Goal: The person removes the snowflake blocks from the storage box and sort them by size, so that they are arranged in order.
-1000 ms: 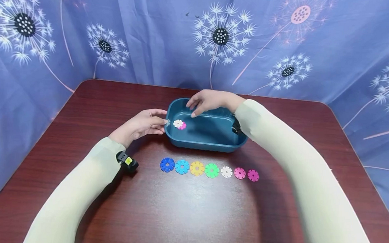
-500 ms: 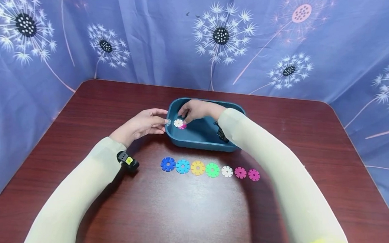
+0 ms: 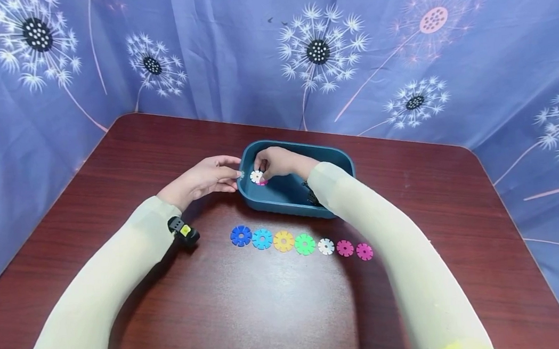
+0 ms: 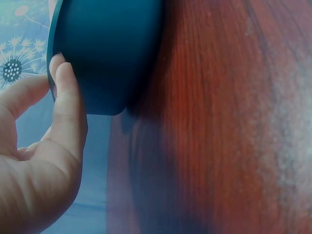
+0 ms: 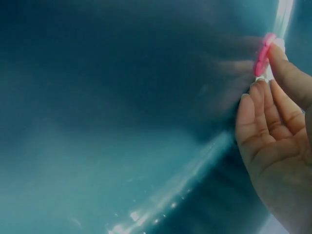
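A dark teal plastic basin (image 3: 286, 208) stands on the table. My left hand (image 3: 206, 179) pinches its left rim, the thumb over the edge; in the left wrist view the fingers meet that rim too. Inside the basin my right hand (image 3: 279, 161) reaches down at the left end, thumb and fingers on a white snowflake disc (image 3: 256, 176) and a pink snowflake disc (image 5: 263, 54). The two discs overlap, and the fingers partly hide them. In front of the basin lies a row of slotted snowflake discs, from a dark blue disc (image 3: 241, 236) to a magenta disc (image 3: 364, 251).
The brown wooden table (image 3: 211, 312) has a blue dandelion-print curtain (image 3: 243, 54) behind it and at its sides. The row also has a light blue disc (image 3: 262, 239), a yellow disc (image 3: 283, 241) and a green disc (image 3: 305, 244).
My right hand has moved left and down inside the basin, onto the white and pink discs. The left hand stays at the rim, and the row of discs is unchanged.
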A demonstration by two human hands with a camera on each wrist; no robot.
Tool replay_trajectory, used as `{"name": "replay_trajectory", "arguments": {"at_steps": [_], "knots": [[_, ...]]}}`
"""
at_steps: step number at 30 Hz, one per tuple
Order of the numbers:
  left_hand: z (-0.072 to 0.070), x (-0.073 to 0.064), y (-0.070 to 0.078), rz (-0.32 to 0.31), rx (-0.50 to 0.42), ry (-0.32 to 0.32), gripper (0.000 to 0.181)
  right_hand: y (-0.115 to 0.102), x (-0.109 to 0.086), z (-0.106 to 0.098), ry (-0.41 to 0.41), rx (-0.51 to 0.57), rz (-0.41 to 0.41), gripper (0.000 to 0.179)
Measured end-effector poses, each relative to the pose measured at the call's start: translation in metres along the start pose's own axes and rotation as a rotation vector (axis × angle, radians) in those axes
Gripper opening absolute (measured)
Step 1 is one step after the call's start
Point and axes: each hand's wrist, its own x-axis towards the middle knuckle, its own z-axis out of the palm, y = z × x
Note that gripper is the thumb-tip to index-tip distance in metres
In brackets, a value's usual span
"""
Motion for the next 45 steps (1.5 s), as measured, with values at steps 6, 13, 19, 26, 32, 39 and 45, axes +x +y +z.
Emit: {"name": "replay_trajectory", "arguments": {"at_steps": [6, 13, 19, 26, 32, 39, 45], "knots": [[0.000, 0.000, 0.000, 0.002, 0.006, 0.002, 0.058, 0.003, 0.002, -0.003, 0.014, 0.054, -0.002, 0.017], [0.000, 0.001, 0.000, 0.002, 0.004, 0.006, 0.058, 0.006, -0.009, -0.018, 0.051, 0.082, -0.021, 0.010], [0.003, -0.001, 0.001, 0.001, -0.005, 0.006, 0.058, 0.002, -0.045, -0.045, 0.090, 0.110, 0.006, 0.010], [0.001, -0.001, 0.001, 0.004, 0.013, 0.008, 0.058, 0.005, -0.101, -0.067, 0.137, 0.094, 0.050, 0.008], [0.002, -0.001, 0.001, 0.007, 0.014, 0.006, 0.058, 0.018, -0.142, -0.069, 0.187, 0.106, 0.097, 0.006], [0.003, -0.001, 0.001, 0.006, 0.019, 0.009, 0.058, 0.026, -0.184, -0.060, 0.186, 0.182, 0.156, 0.010], [0.003, -0.002, 0.002, 0.005, 0.017, 0.010, 0.058, 0.039, -0.218, -0.045, 0.196, 0.258, 0.191, 0.010]]}}
